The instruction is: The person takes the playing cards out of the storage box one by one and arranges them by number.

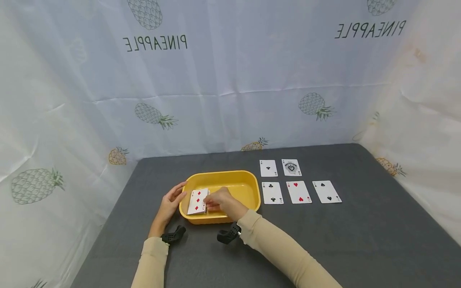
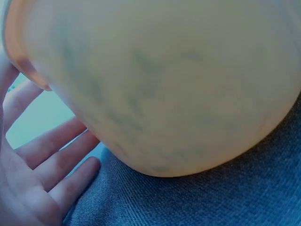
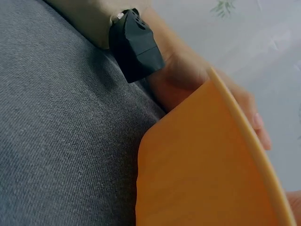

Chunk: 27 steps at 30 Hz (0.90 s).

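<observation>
A yellow tray [image 1: 234, 180] stands on the dark table, with a small pile of playing cards [image 1: 197, 201] at its left end, a three of diamonds face up on top. My left hand [image 1: 169, 206] rests at the tray's left end, its fingers spread and fairly straight along the outer wall in the left wrist view. Reaching over the near rim, my right hand [image 1: 224, 200] pinches at the pile's right edge with thumb and fingers. In the right wrist view the tray wall [image 3: 202, 160] hides those fingertips and the cards.
Right of the tray lie face-up cards in two rows: an ace of clubs [image 1: 268, 168] and an ornate ace [image 1: 291, 167] behind, then a two of clubs [image 1: 272, 193], two of hearts [image 1: 299, 192] and two of spades [image 1: 327, 192]. A pineapple-print curtain [image 1: 223, 120] hangs behind the table.
</observation>
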### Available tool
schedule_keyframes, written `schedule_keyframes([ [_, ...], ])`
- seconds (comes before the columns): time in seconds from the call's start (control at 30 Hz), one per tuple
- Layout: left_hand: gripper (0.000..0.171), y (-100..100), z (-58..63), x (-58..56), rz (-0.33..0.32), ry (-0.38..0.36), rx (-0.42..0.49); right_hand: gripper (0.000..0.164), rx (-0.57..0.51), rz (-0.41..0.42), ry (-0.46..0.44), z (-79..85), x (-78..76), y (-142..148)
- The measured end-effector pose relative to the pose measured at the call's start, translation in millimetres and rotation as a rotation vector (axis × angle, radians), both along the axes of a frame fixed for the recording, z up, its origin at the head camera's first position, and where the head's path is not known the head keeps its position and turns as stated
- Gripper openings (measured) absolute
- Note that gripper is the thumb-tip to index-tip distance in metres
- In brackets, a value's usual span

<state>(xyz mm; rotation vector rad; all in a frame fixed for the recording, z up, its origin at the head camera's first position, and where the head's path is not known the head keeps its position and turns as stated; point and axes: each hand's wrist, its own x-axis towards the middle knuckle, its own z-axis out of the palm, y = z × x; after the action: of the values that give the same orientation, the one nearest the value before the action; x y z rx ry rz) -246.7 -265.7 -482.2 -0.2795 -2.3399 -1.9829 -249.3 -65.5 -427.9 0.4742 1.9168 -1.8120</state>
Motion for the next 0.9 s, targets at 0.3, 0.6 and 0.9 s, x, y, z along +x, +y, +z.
schedule_keyframes([
  [0.3,0.045,0.4,-2.2,1.4,0.051,0.006,-0.067,0.017,0.042,-0.009,-0.007,-1.7,-0.6,-5.5],
  [0.6,0.045,0.1,-1.2,1.6,0.042,-0.021,-0.078,0.018,0.085,0.008,-0.006,-0.5,-1.1,-3.7],
  [0.9,0.045,-1.7,-1.9,1.9,0.017,0.017,-0.027,0.015,0.143,-0.001,0.018,2.5,-0.5,-0.8],
])
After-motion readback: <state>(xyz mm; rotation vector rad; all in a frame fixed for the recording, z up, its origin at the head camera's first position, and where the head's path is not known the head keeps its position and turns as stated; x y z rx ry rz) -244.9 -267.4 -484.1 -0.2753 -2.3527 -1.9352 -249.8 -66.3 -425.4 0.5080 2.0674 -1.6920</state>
